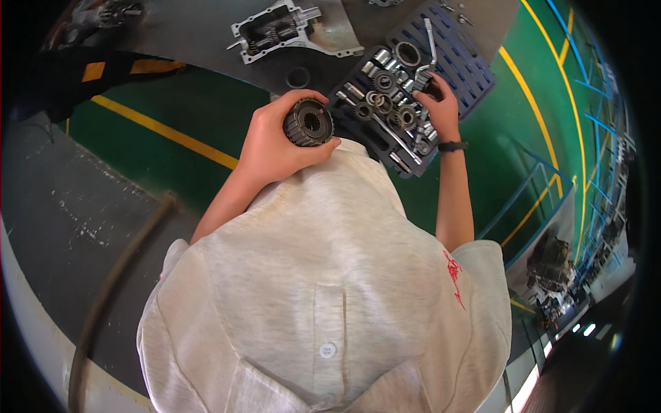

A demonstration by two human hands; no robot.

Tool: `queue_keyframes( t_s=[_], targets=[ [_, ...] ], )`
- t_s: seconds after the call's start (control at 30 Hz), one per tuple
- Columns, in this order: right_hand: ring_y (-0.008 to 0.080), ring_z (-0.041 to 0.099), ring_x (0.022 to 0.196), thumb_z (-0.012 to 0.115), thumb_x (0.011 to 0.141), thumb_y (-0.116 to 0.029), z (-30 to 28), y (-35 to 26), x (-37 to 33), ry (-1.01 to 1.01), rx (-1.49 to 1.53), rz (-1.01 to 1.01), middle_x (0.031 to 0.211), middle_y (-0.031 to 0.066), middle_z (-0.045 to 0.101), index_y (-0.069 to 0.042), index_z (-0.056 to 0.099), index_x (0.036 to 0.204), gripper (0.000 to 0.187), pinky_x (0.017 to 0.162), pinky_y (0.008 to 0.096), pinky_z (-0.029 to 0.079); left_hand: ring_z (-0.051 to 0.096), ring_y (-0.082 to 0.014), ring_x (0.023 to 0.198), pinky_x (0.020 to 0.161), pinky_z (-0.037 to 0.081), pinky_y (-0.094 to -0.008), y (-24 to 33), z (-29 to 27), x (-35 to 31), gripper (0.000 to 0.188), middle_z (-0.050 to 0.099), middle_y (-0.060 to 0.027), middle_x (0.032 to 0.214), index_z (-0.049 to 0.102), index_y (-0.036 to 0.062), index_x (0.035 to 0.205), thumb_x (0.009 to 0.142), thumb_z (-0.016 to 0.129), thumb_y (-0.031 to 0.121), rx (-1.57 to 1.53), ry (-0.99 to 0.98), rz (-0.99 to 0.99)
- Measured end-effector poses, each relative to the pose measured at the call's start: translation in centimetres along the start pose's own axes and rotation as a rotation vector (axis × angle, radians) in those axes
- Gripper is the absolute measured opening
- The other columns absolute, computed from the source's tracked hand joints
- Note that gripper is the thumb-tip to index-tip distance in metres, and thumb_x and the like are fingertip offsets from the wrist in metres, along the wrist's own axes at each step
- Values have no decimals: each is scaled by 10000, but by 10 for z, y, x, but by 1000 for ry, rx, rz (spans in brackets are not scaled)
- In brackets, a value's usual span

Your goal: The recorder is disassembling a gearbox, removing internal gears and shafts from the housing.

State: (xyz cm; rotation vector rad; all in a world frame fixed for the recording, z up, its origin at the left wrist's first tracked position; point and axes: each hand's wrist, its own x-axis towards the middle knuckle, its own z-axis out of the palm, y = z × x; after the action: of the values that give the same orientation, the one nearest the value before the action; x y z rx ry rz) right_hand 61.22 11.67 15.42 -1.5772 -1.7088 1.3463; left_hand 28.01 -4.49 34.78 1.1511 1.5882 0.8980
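My left hand is wrapped around a thick dark gear assembly, toothed round its outside with a splined hole in its face. It is held close to my shirt, left of an open dark blue tool case. Over the right part of the case, my right hand has its fingers curled round a dark metal part, mostly hidden by the fingers. Beneath and beside that hand lie several loose gears, chrome sockets and a ratchet handle. A bent metal wrench rests across the case.
On the grey workbench stands an opened gearbox housing with shafts inside. A dark ring lies near the bench's front edge. Small metal pieces are beyond the case. Farther right, a blue metal frame stands on the green floor.
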Motion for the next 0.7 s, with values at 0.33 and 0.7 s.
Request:
queue_keyframes(
  t_s=[0.33, 0.7],
  targets=[
    [255, 638, 1158, 861, 712, -221, 22, -243, -81, -511, 542, -201, 1262, 168, 627, 23, 482, 1395, 819, 1021, 379, 511, 723, -264, 964, 876, 560, -355, 20, -15, 20, 681, 719, -157, 1086, 633, 55, 1280, 644, 859, 154, -11, -112, 319],
    [197, 633, 1103, 866, 694, -71, 76, -322, -88, -514, 23, -238, 1206, 88, 609, -20, 583, 1348, 714, 922, 344, 554, 685, -400, 1000, 840, 564, -432, 8, -71, 22, 986, 678, -220, 1147, 402, 41, 1498, 617, 840, 117, 47, -200, 366]
  ],
)
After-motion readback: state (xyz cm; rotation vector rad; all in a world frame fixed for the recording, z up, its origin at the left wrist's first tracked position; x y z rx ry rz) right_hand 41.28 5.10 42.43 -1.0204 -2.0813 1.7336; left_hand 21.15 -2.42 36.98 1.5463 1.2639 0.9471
